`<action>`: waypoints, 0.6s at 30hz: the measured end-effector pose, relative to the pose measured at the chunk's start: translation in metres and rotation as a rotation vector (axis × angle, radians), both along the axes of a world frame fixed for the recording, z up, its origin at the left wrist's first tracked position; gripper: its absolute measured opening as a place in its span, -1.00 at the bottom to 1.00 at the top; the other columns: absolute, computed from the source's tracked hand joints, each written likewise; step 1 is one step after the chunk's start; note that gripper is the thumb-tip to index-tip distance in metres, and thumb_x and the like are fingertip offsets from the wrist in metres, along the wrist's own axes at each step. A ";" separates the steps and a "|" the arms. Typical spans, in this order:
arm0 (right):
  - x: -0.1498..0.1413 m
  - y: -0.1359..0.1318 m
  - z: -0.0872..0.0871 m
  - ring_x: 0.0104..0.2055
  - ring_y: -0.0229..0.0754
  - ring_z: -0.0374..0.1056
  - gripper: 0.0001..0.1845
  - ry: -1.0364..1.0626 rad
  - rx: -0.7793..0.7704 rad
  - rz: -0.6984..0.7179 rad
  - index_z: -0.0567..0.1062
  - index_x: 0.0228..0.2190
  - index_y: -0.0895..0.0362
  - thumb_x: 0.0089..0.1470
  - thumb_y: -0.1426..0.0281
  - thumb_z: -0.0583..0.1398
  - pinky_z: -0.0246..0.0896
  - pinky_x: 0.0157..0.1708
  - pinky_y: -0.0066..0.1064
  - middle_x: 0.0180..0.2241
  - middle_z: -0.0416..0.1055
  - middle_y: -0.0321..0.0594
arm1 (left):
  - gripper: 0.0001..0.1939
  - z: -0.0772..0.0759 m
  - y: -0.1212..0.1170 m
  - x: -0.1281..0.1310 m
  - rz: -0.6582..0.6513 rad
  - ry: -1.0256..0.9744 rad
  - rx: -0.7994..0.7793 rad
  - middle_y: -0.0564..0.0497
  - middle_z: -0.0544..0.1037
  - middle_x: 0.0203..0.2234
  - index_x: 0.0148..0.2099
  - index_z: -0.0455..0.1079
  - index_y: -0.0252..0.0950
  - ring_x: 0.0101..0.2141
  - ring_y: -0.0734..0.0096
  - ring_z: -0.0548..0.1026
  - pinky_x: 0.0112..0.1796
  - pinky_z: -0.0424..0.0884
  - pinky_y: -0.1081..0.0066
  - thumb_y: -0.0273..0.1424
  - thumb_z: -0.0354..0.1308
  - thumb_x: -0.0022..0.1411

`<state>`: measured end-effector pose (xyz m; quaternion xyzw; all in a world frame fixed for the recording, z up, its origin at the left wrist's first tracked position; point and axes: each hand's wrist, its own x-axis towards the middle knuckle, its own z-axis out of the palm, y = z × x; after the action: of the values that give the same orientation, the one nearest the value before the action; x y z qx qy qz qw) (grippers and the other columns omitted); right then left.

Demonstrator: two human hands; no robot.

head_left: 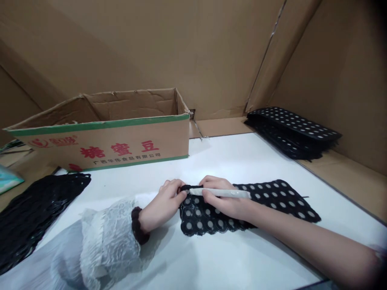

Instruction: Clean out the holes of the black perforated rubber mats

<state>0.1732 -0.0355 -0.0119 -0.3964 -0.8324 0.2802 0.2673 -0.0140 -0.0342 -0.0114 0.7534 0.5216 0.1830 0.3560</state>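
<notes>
A black sheet with rows of pale round dots [220,223] lies flat on the white tabletop, its long side running left to right. My left hand [166,201] pinches the sheet's upper left corner between thumb and fingers. In my right hand [222,197] is a slim white pen-like tool [232,193], gripped between thumb and fingers. The tool's tip points left and meets that same corner, close to my left thumb. My right hand rests over the middle of the sheet and covers some of its dots. Whether the tip touches the sheet, I cannot tell.
An open cardboard box [121,141] with green edges and red lettering stands at the back left. Black lacy sheets [36,209] are heaped at the left. A stack of dotted black sheets [293,129] sits at the back right. Cardboard walls [181,52] enclose the white table [211,266].
</notes>
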 end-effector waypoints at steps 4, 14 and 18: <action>0.000 -0.002 0.000 -0.33 -0.33 0.24 -0.68 0.042 -0.019 -0.001 0.32 -0.66 0.18 0.05 0.49 -0.06 0.11 -0.30 -0.49 -0.40 0.30 -0.25 | -0.83 0.003 0.001 0.001 -0.001 -0.015 -0.048 0.02 0.32 -0.35 -0.34 0.21 -0.26 -0.21 0.29 0.21 -0.15 0.12 0.29 -0.36 -0.17 0.15; 0.001 -0.003 -0.001 -0.29 -0.32 0.23 -0.67 0.141 -0.215 -0.057 0.34 -0.67 0.17 0.04 0.50 -0.06 0.05 -0.22 -0.45 -0.32 0.28 -0.30 | -0.80 -0.002 0.006 -0.005 0.012 -0.185 -0.168 0.00 0.32 -0.42 -0.36 0.27 -0.32 -0.30 0.33 0.25 -0.28 0.19 0.34 -0.35 -0.12 0.11; 0.001 0.001 0.001 -0.26 -0.28 0.22 -0.65 0.191 -0.287 -0.067 0.34 -0.70 0.17 0.02 0.50 -0.07 0.02 -0.17 -0.42 -0.34 0.30 -0.28 | -0.80 -0.003 0.008 -0.005 -0.029 -0.273 -0.217 0.02 0.33 -0.44 -0.33 0.28 -0.33 -0.37 0.38 0.29 -0.32 0.22 0.36 -0.36 -0.12 0.11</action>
<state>0.1744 -0.0345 -0.0108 -0.4297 -0.7410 0.4234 0.2951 -0.0189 -0.0258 -0.0141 0.6861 0.4743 0.2210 0.5055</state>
